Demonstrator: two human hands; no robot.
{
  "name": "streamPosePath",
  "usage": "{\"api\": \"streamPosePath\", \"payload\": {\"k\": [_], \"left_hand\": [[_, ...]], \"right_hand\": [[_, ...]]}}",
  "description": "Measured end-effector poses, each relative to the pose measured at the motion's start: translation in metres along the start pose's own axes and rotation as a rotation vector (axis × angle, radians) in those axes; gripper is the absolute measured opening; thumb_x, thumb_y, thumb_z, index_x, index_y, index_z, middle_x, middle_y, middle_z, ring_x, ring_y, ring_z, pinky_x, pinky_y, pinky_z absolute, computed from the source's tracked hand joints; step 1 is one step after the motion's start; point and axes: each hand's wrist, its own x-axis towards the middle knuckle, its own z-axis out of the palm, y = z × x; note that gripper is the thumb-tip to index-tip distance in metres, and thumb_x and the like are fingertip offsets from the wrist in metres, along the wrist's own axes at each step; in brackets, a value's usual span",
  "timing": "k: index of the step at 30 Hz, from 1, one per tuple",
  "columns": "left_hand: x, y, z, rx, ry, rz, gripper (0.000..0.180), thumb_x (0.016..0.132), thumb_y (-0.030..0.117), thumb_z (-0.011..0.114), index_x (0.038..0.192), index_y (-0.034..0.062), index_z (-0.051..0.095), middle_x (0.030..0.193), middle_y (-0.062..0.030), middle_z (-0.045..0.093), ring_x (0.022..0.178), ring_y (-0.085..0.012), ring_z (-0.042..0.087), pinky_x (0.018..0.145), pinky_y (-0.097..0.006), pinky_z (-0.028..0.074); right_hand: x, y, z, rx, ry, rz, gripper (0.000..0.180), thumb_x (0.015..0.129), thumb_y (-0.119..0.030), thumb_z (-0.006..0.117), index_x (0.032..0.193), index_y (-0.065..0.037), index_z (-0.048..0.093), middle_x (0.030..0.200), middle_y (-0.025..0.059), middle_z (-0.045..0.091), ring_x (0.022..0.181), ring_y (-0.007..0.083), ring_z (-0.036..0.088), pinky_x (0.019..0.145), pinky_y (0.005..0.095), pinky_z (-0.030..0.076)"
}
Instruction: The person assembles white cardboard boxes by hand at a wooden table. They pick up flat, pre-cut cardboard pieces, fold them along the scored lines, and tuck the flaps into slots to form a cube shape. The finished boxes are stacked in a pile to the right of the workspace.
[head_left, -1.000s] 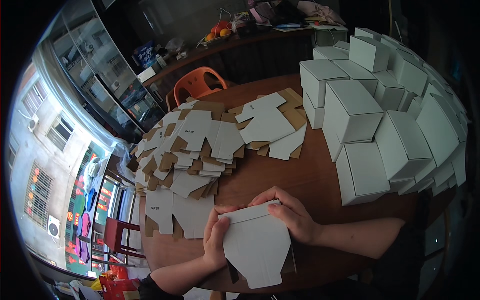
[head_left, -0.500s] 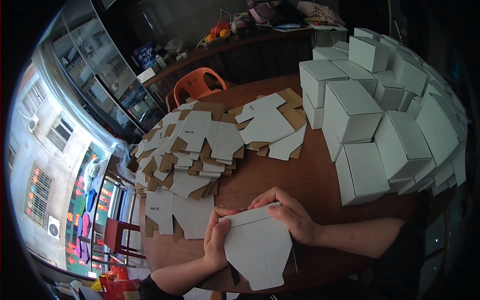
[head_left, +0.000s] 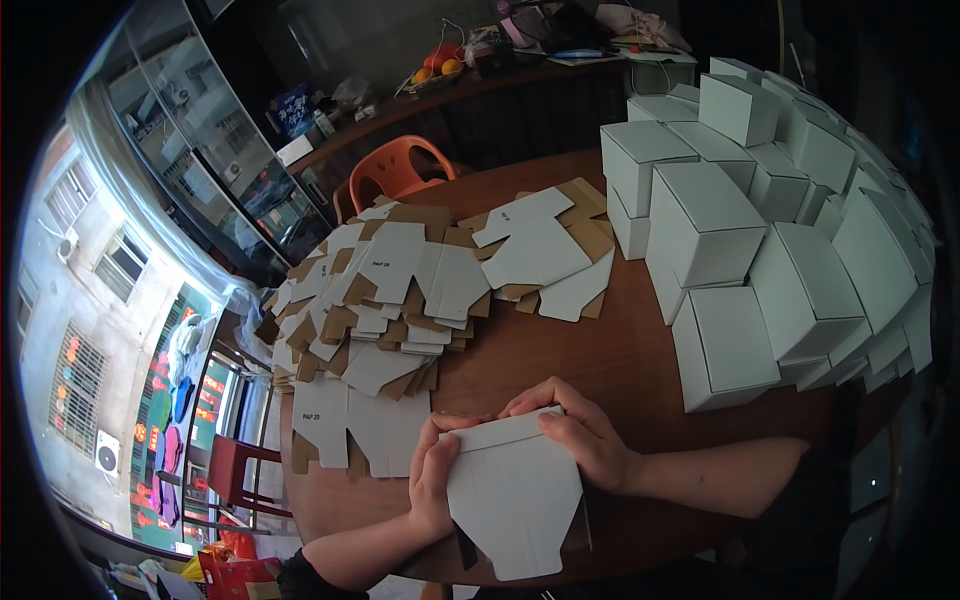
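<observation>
Between my two hands is a partly folded white cardboard box, held at the table's near edge. Its tapered panel with a tab points toward me, and dark side flaps show at its lower left and right. My left hand grips the upper left corner, thumb on the white face. At the upper right corner my right hand is closed round the edge, thumb pressed on the folded strip along the top. The fingers behind the box are partly hidden.
Flat white-and-brown box blanks lie heaped to the left, with a smaller pile behind. White closed boxes are stacked high on the right of the brown table. An orange chair stands beyond the far edge.
Both hands keep the same grip on the box. Its lower panel and side flaps have shifted very slightly; the piles are unchanged.
</observation>
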Motion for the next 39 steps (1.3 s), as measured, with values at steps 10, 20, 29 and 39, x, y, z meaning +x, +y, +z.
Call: {"api": "streamPosePath", "payload": {"k": [10,20,29,39], "left_hand": [[0.002,0.002,0.0,0.032,-0.019,0.024,0.035,0.106,0.028,0.041,0.123,-0.0005,0.053,0.131,-0.0203,0.06,0.121,-0.0261,0.058,0.105,-0.04,0.046],[0.009,-0.007,0.004,0.073,-0.009,0.054,0.061,0.101,0.043,0.045,0.14,-0.0026,0.042,0.145,-0.0189,0.046,0.131,-0.0248,0.048,0.111,-0.041,0.038],[0.001,-0.014,-0.013,-0.058,-0.088,-0.203,0.058,0.098,0.048,0.047,0.131,0.0008,0.045,0.136,-0.0176,0.049,0.124,-0.0253,0.052,0.104,-0.041,0.044],[0.006,-0.009,-0.008,0.026,-0.195,-0.002,0.061,0.092,0.045,0.058,0.132,0.001,0.044,0.148,-0.0179,0.036,0.134,-0.0257,0.042,0.11,-0.043,0.036]], "right_hand": [[-0.003,0.0,0.003,-0.006,0.059,0.018,0.032,0.107,-0.029,0.046,0.122,-0.002,0.054,0.114,0.0065,0.059,0.102,0.01,0.054,0.091,0.0281,0.044],[-0.003,-0.001,0.0,0.031,0.129,0.01,0.027,0.105,-0.025,0.047,0.12,-0.003,0.055,0.115,0.0076,0.062,0.102,0.0106,0.056,0.091,0.029,0.046],[-0.002,-0.004,-0.001,-0.029,0.084,-0.001,0.026,0.105,-0.023,0.046,0.117,-0.002,0.055,0.112,0.0077,0.062,0.1,0.0099,0.055,0.09,0.0291,0.046],[-0.006,-0.002,-0.003,-0.05,0.091,-0.114,0.023,0.1,-0.019,0.056,0.116,-0.002,0.056,0.114,0.0096,0.064,0.105,0.0129,0.059,0.093,0.0316,0.047]]}}
